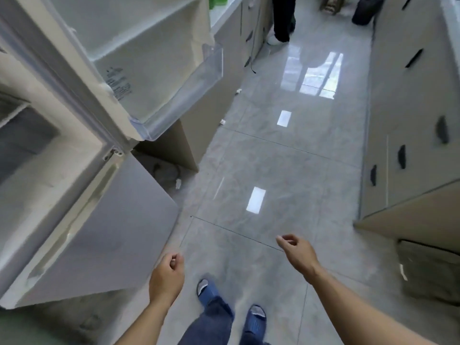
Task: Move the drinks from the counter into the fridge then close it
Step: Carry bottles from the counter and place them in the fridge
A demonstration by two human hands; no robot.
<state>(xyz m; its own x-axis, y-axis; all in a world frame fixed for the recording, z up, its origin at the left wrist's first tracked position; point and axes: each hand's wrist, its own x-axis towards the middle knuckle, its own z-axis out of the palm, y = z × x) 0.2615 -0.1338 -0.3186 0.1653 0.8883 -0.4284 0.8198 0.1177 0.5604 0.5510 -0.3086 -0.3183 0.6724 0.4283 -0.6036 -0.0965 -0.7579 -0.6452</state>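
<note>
Both forearms are entering from the bottom edge of the frame. Left hand is hanging at lower centre with its fingers loosely curled and gripping nothing. Right hand is extending a little higher and to the right, fingers also loosely curled, thumb and forefinger close together, gripping nothing. Between the forearms, two feet in blue slippers and blue trouser legs are showing over the grey tiled floor.

Fridge is occupying the left side of the frame, to the left of and above the left hand, apart from both hands. Its long axis is running vertically, appearing tilted from upper left toward lower centre. Upper door is standing open, swung toward upper centre, with its inner face and a clear door shelf facing the camera. Lower door is also standing ajar, its grey outer face pointing toward the floor at lower centre, its nearest corner just left of the left hand without touching it.

Counter is running behind the open upper door toward the top of the frame, with a green item partly showing at its edge; whether this is a drink cannot be determined. Cabinets with dark handles are lining the right side. Another person's legs are standing at top centre, near a dark bin.
</note>
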